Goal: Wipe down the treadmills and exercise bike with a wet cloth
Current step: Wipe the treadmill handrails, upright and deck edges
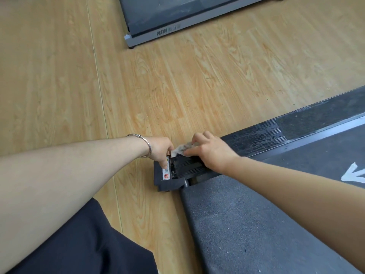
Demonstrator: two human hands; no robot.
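One wide-angle view comes from a camera on the person's head. It faces forward and steeply down at the wooden floor (177, 86), from close range. Both forearms enter from the lower corners, and the left hand (161, 150) and right hand (210, 151) meet at the cloth (181, 148) just below the middle of the frame. The near treadmill (246, 224) fills the lower right and runs off the right edge. A second treadmill (177, 20) is cut by the top edge. Dark clothing (79, 244) fills the bottom left.
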